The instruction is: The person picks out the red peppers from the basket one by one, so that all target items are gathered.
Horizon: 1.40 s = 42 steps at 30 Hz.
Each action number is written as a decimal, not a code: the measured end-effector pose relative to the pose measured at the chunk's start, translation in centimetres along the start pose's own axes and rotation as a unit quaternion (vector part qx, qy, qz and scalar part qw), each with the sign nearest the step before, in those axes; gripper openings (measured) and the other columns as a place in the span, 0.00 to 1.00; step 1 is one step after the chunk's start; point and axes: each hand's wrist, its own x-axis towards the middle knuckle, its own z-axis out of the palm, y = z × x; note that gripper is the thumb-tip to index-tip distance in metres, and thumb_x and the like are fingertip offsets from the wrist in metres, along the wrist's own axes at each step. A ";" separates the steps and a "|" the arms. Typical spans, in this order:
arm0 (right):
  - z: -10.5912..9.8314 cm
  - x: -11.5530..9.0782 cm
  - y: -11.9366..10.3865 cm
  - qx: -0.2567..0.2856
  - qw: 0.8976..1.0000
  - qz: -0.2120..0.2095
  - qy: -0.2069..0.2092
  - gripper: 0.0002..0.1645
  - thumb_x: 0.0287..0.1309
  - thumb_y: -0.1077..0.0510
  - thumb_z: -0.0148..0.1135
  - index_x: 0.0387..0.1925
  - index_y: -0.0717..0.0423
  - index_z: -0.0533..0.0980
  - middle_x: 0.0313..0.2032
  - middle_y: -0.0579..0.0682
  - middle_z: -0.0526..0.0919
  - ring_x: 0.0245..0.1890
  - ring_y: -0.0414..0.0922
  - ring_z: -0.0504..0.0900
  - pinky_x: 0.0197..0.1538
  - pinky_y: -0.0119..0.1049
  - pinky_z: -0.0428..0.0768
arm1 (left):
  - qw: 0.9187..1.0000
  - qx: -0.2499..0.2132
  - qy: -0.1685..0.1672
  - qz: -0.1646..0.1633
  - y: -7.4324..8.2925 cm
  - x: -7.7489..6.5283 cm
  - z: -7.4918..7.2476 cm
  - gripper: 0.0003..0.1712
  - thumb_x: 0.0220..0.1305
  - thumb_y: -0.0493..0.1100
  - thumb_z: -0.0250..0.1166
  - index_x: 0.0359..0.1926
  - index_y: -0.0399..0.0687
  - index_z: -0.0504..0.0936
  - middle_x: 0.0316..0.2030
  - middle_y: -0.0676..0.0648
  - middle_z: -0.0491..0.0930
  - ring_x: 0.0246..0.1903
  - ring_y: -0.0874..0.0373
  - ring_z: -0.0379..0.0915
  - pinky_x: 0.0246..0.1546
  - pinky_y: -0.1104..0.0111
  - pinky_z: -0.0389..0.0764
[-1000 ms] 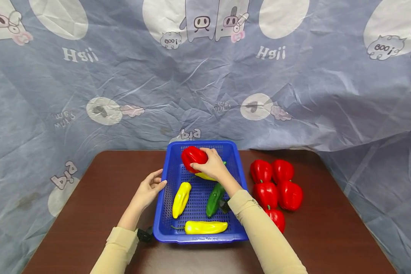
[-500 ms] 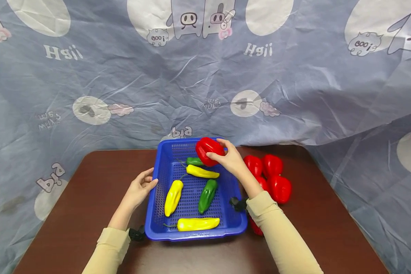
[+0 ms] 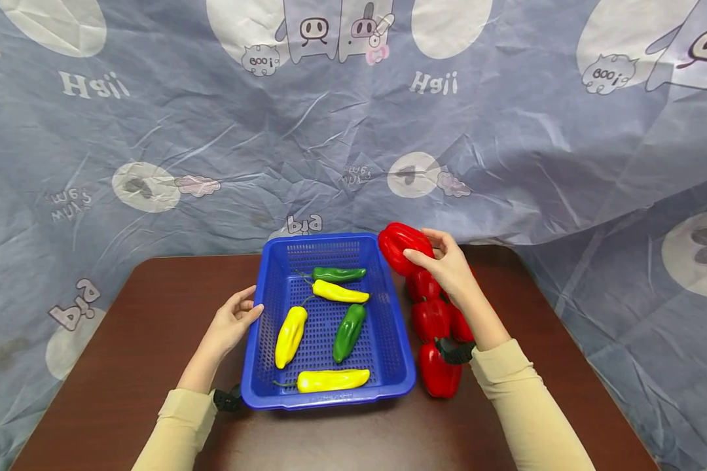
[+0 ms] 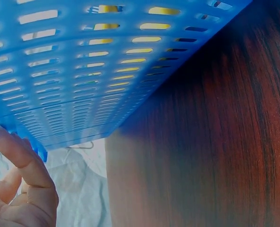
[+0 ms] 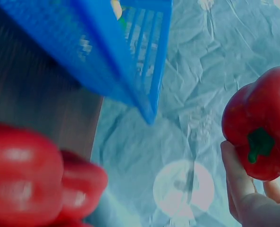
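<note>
My right hand (image 3: 452, 268) grips a red bell pepper (image 3: 405, 248) and holds it up by the far right corner of a blue plastic basket (image 3: 409, 376). The green stem of this bell pepper shows in the right wrist view. My left hand (image 3: 226, 327) holds the left rim of the basket with thumb and fingers. Inside the basket lie three yellow peppers, one near the front (image 3: 333, 381), one at the left (image 3: 291, 337) and one further back (image 3: 340, 292). Two green peppers lie with them, one lengthwise (image 3: 349, 333) and one at the back (image 3: 339, 275).
Several more red bell peppers, such as the front one (image 3: 440, 371), stand on the brown table (image 3: 153, 327) right of the basket, partly behind my right forearm. A printed grey-blue cloth (image 3: 330, 131) hangs behind the table. A black wrist camera (image 3: 455, 352) sits at my right cuff.
My right hand has carried the red bell pepper up and right, from over the basket's inside to its far right corner. The left hand keeps its place at the rim.
</note>
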 end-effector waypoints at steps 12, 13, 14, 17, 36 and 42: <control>-6.3 -3.0 2.5 -0.013 1.000 0.000 0.020 0.42 0.62 0.49 0.66 0.71 0.56 0.59 0.53 0.37 0.70 0.45 0.29 0.77 0.43 0.24 0.80 | 1.000 0.011 0.004 -0.001 0.1 0.0 -0.4 0.34 0.70 0.40 0.61 0.73 0.37 0.60 0.45 0.41 0.75 0.33 0.69 0.73 0.36 0.79 0.76; -6.7 -3.2 2.8 -0.013 1.000 -0.001 0.019 0.41 0.62 0.49 0.66 0.71 0.55 0.60 0.52 0.36 0.71 0.45 0.29 0.77 0.43 0.24 0.80 | 1.000 0.010 0.005 -0.001 0.1 0.0 -0.5 0.34 0.70 0.40 0.61 0.73 0.37 0.60 0.44 0.41 0.75 0.33 0.70 0.73 0.36 0.78 0.76; -7.0 -3.5 3.2 -0.013 1.000 -0.003 0.019 0.41 0.63 0.50 0.66 0.71 0.55 0.60 0.51 0.34 0.71 0.45 0.29 0.77 0.43 0.23 0.79 | 1.000 0.009 0.005 -0.001 0.1 0.0 -0.5 0.34 0.70 0.40 0.61 0.73 0.37 0.60 0.44 0.42 0.75 0.33 0.70 0.73 0.36 0.78 0.76; -7.7 -4.0 4.1 -0.006 1.000 -0.006 0.019 0.39 0.63 0.51 0.65 0.72 0.53 0.61 0.51 0.32 0.72 0.44 0.28 0.78 0.44 0.21 0.78 | 1.000 0.009 0.007 0.001 0.0 0.0 -0.6 0.34 0.70 0.40 0.61 0.72 0.37 0.61 0.44 0.42 0.75 0.32 0.70 0.73 0.36 0.78 0.75; -10.6 -7.9 9.4 0.079 0.997 0.022 0.006 0.27 0.65 0.59 0.61 0.62 0.41 0.63 0.48 0.33 0.74 0.44 0.30 0.78 0.45 0.22 0.79 | 1.000 -0.001 0.000 -0.003 -0.5 0.0 -0.1 0.34 0.71 0.42 0.61 0.73 0.39 0.60 0.46 0.41 0.75 0.33 0.70 0.74 0.36 0.77 0.77; -11.2 -9.2 10.2 -0.049 0.998 0.040 0.001 0.36 0.66 0.51 0.61 0.71 0.48 0.60 0.45 0.26 0.74 0.44 0.28 0.76 0.45 0.25 0.79 | 1.000 -0.001 0.003 -0.003 -0.3 0.1 0.0 0.34 0.70 0.41 0.61 0.73 0.38 0.60 0.45 0.41 0.75 0.34 0.68 0.74 0.35 0.76 0.77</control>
